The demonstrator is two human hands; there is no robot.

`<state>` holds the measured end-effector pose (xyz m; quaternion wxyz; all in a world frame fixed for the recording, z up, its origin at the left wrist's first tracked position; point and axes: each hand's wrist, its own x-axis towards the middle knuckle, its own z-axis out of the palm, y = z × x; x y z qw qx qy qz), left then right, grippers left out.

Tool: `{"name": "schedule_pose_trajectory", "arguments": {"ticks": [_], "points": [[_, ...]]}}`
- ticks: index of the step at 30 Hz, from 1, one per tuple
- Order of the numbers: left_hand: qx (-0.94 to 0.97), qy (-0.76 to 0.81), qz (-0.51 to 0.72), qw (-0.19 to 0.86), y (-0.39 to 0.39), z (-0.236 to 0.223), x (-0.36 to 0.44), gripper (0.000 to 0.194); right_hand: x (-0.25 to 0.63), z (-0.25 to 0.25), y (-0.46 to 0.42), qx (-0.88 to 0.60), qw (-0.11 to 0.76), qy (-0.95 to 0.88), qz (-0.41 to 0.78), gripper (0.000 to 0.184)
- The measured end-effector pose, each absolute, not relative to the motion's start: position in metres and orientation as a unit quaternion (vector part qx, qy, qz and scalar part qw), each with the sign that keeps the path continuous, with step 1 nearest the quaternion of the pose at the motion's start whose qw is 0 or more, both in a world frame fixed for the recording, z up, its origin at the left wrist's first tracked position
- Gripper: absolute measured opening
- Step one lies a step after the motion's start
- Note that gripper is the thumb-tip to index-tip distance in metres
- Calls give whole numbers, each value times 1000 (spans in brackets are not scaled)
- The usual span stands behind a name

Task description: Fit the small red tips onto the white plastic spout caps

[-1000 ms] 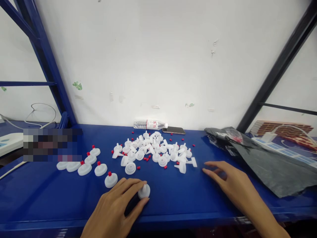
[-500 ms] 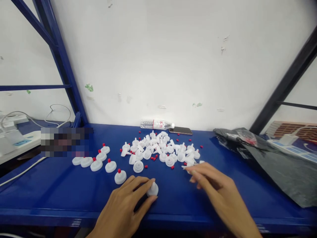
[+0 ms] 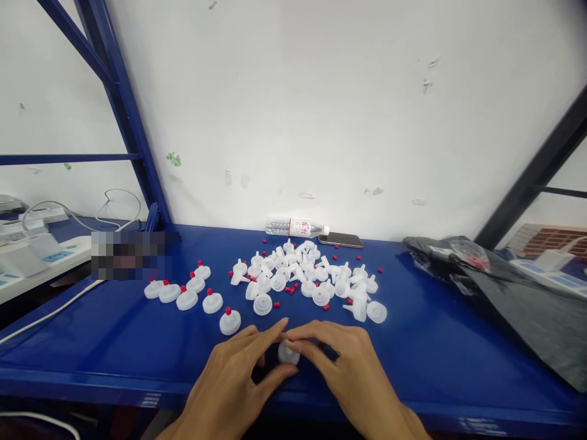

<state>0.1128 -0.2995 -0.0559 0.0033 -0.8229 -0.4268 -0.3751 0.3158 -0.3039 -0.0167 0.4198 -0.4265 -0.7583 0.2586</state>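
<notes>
Near the table's front edge, my left hand (image 3: 245, 379) curls its thumb and fingers around a white nozzle cap (image 3: 288, 357), spout upward. My right hand (image 3: 346, 366) reaches in from the other side, thumb and forefinger pinched at the top of the spout. Whatever lies between those fingertips is hidden. Just left of my hands stands a white cap (image 3: 230, 322) with a red tip on its spout. Several more red-tipped caps (image 3: 187, 299) stand upright behind it. Beyond my hands, white nozzle caps (image 3: 320, 296) lie in a loose pile, with small red tips (image 3: 326, 307) scattered among them.
Behind the pile lie a clear plastic bottle (image 3: 296, 228) and a phone (image 3: 342, 240). A black plastic bag (image 3: 499, 318) covers the right side of the blue table (image 3: 426, 360). Power strips (image 3: 68, 252) and cables are at the left; blue shelf posts (image 3: 132, 122) rise there.
My right hand has come left from the right edge of the pile to the spout of the cap in my left hand. My left hand keeps hold of that cap.
</notes>
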Motion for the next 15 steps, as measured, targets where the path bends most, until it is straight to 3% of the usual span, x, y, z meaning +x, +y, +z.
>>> {"name": "schedule_pose_trajectory", "arguments": {"ticks": [9,15], "points": [[-828,-410,-383,11,-305,-48,115,50,314,-23,-302,-426,398,-784,215,20],[-851,-327,-408,50,-306,-42,115,40,314,-19,-303,-464,373,-755,276,40]]}}
